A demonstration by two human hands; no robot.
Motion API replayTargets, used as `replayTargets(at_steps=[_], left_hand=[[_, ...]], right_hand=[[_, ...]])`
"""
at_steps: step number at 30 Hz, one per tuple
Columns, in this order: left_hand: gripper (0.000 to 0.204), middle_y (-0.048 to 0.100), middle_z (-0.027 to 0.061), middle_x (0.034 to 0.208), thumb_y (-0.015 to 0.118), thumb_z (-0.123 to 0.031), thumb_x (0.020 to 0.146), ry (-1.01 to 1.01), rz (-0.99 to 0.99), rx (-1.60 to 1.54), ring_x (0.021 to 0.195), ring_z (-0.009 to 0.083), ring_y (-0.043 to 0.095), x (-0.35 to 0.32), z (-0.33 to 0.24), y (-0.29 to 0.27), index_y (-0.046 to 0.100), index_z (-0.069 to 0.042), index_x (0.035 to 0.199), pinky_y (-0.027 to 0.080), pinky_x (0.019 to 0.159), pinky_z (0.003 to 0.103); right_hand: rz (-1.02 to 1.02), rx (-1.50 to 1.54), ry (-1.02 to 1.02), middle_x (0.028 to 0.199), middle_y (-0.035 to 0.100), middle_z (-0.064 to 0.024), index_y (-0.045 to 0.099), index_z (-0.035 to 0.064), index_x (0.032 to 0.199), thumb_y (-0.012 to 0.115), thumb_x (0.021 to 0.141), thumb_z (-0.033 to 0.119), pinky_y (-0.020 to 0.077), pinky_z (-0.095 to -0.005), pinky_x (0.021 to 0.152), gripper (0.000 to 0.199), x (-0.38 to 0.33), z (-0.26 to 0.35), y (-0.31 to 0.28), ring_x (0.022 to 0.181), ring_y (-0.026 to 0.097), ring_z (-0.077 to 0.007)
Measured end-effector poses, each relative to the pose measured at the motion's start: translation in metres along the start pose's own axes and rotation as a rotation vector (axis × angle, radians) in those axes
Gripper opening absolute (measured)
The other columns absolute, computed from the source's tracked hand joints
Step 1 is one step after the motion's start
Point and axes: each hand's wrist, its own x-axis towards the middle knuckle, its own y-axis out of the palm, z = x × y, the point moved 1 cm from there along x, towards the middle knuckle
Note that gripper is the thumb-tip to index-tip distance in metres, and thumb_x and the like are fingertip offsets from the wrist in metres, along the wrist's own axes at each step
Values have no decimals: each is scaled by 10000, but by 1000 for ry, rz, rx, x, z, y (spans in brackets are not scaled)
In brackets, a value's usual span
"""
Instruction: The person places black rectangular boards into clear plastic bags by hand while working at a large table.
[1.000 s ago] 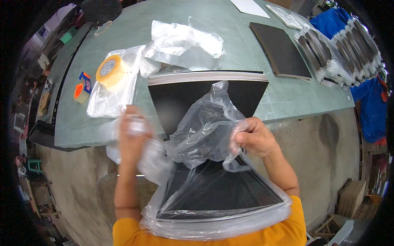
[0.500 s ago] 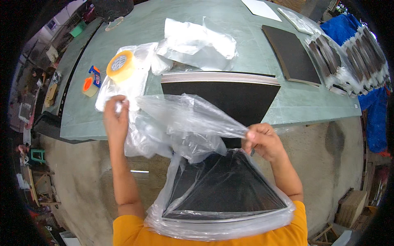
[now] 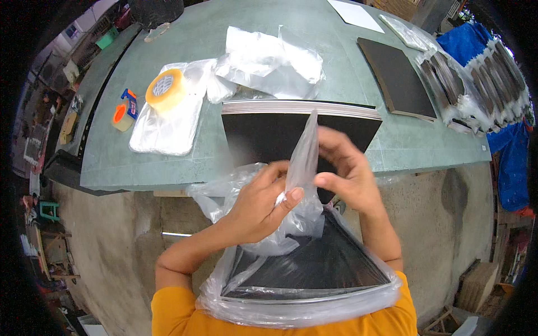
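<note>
A black, flat-sided item rests against my front, wrapped in a transparent plastic bag. The bag's loose end is bunched up above it in thin folds, one corner pointing toward the table. My left hand pinches the gathered plastic between thumb and fingers. Close beside the raised fold, my right hand has its thumb and curved fingers apart. Whether its fingertips touch the plastic is hard to tell. Just beyond both hands, a stack of black boards with pale edges lies at the table's near edge.
The green table carries a big tape roll on a pile of plastic bags. A tape dispenser sits left of it. Crumpled plastic lies behind the stack. At right are a black board and several wrapped bundles.
My left hand has moved right and inward, carrying gathered plastic. The stretched bag end is now bunched upright between the hands. My right hand has loosened from its corner and risen slightly.
</note>
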Motion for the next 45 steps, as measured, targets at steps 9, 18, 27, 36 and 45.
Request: replayTargets(at_steps=[9, 18, 27, 36, 45], left_hand=[[350, 514, 140, 852, 413, -313, 874, -235, 152, -168, 835, 265, 504, -1, 12, -7, 556, 3, 919, 394, 761, 334], [294, 565, 95, 1012, 510, -173, 789, -203, 249, -489, 928, 179, 528, -20, 45, -45, 537, 6, 1020, 406, 829, 307], [260, 593, 109, 673, 561, -100, 722, 70, 1073, -184, 711, 309, 592, -2, -9, -46, 510, -3, 958, 483, 629, 333], [89, 575, 68, 737, 499, -163, 720, 583, 869, 302, 681, 233, 597, -36, -21, 0, 518, -79, 743, 476, 505, 314], [252, 585, 167, 638, 613, -283, 700, -166, 902, 635, 642, 310, 592, -57, 57, -23, 590, -47, 613, 467, 596, 396]], right_hand=[[-207, 478, 187, 865, 572, -78, 565, 1, 897, 594, 786, 201, 406, -281, 753, 231, -11, 11, -9, 845, 525, -160], [208, 386, 199, 830, 578, -135, 570, 15, 871, 568, 765, 324, 452, -386, 646, 327, -26, 15, -6, 753, 554, -213], [1027, -871, 471, 796, 614, -157, 606, -4, 875, 618, 730, 301, 467, -358, 704, 338, -49, -4, -11, 823, 593, -265], [330, -1428, -270, 942, 610, -79, 637, 121, 901, 585, 659, 287, 84, -636, 965, 298, -70, -36, -55, 1019, 512, -198], [133, -718, 269, 687, 600, -111, 604, 1, 851, 575, 707, 72, 475, -329, 573, 164, -29, 35, -37, 624, 592, -202]])
